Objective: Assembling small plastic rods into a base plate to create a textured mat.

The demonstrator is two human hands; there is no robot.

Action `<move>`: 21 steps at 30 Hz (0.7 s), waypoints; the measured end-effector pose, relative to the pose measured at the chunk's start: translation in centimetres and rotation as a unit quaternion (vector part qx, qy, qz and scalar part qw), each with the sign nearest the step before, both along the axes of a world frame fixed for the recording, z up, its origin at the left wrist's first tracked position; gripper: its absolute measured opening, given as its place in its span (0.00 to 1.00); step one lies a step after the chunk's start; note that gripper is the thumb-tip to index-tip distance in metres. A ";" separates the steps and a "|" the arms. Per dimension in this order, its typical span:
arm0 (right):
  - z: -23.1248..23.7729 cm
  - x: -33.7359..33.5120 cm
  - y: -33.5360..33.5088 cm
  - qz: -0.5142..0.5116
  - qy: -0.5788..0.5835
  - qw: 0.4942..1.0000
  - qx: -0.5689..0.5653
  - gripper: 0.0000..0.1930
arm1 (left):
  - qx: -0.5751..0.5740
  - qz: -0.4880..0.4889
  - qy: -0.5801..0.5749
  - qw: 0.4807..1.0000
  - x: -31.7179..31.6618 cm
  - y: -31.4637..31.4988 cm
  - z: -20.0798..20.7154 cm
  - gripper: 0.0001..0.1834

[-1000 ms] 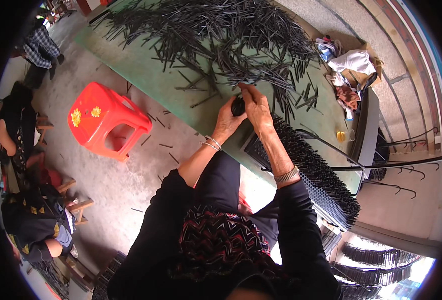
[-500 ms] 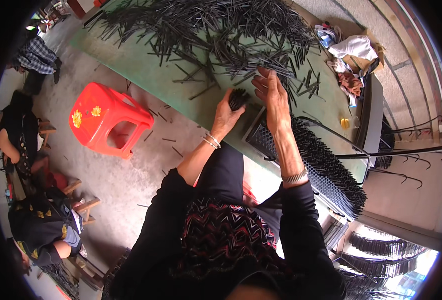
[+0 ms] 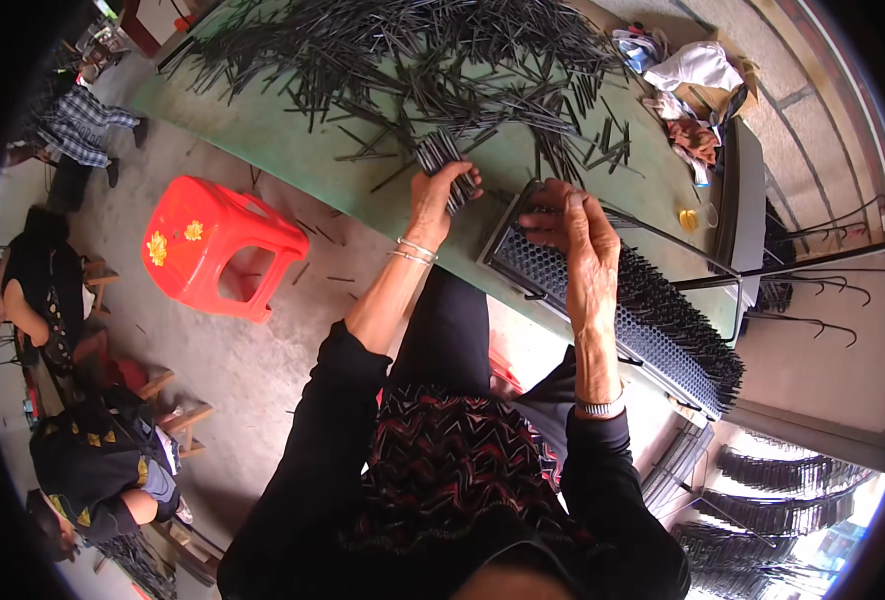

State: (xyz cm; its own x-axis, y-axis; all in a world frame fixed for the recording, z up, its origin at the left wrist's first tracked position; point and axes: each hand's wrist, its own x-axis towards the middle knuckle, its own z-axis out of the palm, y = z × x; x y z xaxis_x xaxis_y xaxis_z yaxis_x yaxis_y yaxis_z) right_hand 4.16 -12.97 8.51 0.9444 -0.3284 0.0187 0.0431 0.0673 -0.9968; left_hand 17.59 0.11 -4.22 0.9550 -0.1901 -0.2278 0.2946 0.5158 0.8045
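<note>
My left hand [image 3: 431, 203] is closed round a bundle of thin black rods [image 3: 439, 153], above the near edge of the green table [image 3: 363, 195]. The bundle is tilted, its top end leaning to the left. Over the near-left end of a long perforated rack [image 3: 535, 262] is my right hand [image 3: 590, 235], its fingers bent down toward the holes. What those fingertips hold, if anything, is hidden. Black rods [image 3: 678, 325] stand packed along the far side of the rack, while bare holes show along its near side.
A large loose pile of black rods [image 3: 403, 60] covers the table's far part. Bags [image 3: 698, 70] and a small yellow item [image 3: 689, 218] lie to the right. A red stool [image 3: 218, 245] stands left; people sit beyond it. Metal hooks [image 3: 823, 290] project at right.
My left hand has turned the rod bundle and moved slightly left. My right hand has come down and right, from beside the bundle to over the rack, its fingers now bent.
</note>
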 end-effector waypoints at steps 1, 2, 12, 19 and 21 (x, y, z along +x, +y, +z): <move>-0.2 -0.5 0.1 0.002 0.005 1.000 0.005 0.22 | -0.061 -0.029 0.038 0.997 -0.6 0.2 1.1 0.11; -0.5 -1.0 0.0 -0.005 0.006 1.000 0.004 0.22 | -0.122 -0.059 0.078 0.988 -1.4 0.2 2.2 0.11; -3.7 -7.7 -3.6 0.020 0.092 0.992 -0.087 0.17 | -0.103 -0.329 0.079 0.935 -15.4 -1.4 6.1 0.11; -3.3 -11.6 -4.5 -0.020 0.179 0.979 -0.095 0.11 | -0.106 -0.321 0.178 0.924 -19.3 -2.6 5.6 0.11; -3.5 -12.2 -4.2 -0.031 0.166 0.983 -0.067 0.09 | -0.089 -0.295 0.187 0.933 -20.0 -2.8 5.1 0.09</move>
State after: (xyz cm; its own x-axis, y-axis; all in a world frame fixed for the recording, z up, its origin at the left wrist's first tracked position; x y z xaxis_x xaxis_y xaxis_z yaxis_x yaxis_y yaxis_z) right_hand -8.06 -17.17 4.96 0.8842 -0.4006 -0.2404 -0.2866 -0.0587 -0.9562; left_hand -2.38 -2.70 0.92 0.5324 -0.7237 -0.4391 0.8125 0.2912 0.5051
